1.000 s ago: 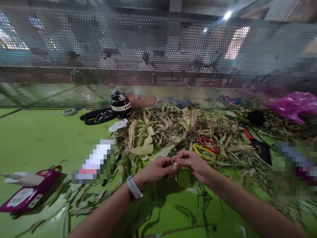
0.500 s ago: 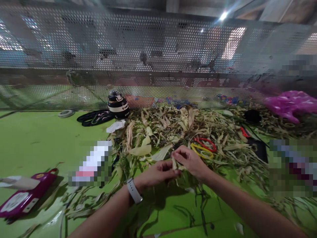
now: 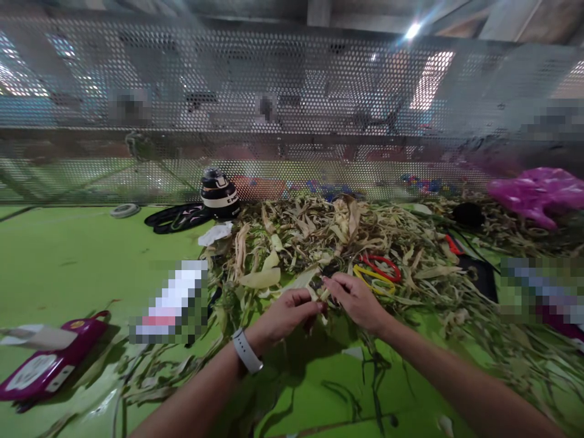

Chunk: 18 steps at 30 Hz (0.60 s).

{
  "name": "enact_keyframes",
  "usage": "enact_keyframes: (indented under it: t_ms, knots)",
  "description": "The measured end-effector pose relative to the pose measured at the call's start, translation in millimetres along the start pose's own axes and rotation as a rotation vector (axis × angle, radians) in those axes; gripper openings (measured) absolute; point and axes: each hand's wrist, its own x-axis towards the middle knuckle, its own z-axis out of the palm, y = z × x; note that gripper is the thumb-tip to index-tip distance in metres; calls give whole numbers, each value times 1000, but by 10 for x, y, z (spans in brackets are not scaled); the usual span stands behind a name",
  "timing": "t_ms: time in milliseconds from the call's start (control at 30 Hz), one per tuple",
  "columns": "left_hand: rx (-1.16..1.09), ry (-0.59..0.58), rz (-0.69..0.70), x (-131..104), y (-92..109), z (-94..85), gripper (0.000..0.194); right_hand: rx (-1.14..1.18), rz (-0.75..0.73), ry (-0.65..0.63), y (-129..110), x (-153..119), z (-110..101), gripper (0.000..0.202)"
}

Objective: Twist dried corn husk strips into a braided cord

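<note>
Perforated grey metal sheeting [image 3: 228, 73] is seen behind a bright green flat surface [image 3: 82, 243]; over the middle and right of that surface a loose heap of dry, pale tan and greenish husk-like leaves [image 3: 310, 225] is spread. Near the front edge of the heap, a small pale piece of leaf [image 3: 323, 297] is held between both hands; it is pinched between thumb and fingers by the left hand [image 3: 292, 313], and its upper part is gripped by the fingertips of the right hand [image 3: 358, 298]; the exact finger contacts are partly hidden. A watch with a pale, holed band [image 3: 247, 351] is worn on the left wrist.

Just beyond the right hand, a red loop [image 3: 387, 267] and a yellow loop [image 3: 374, 281] are seen lying on the leaves; at the far left edge of the heap, a rounded black bottle with a white band [image 3: 220, 199] is stood upright, with a black strap-like item [image 3: 176, 218] laid beside it and a crumpled white sheet [image 3: 215, 233] nearer. A glossy magenta device [image 3: 59, 356] is placed at the near left; a shiny magenta plastic bag [image 3: 538, 191] is seen at the far right; a rectangular object [image 3: 176, 298] left of the heap is blurred by pixelation.
</note>
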Motion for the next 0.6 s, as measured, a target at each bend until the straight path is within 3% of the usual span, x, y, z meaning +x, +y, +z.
enact_keyframes:
  t_ms: [133, 267, 400, 600]
  knots:
    - [-46, 9, 10, 18, 0, 0, 30, 56, 78, 16, 6, 8, -58, 43]
    - [-134, 114, 85, 61, -3, 0, 35, 75, 105, -113, -30, -44, -79, 52]
    - [-163, 162, 120, 75, 10, 6, 38, 71, 33, -190, -43, -84, -5, 41]
    - [-274, 200, 80, 53, 46, -10, 30, 167, 104, -234, -27, -23, -2, 33]
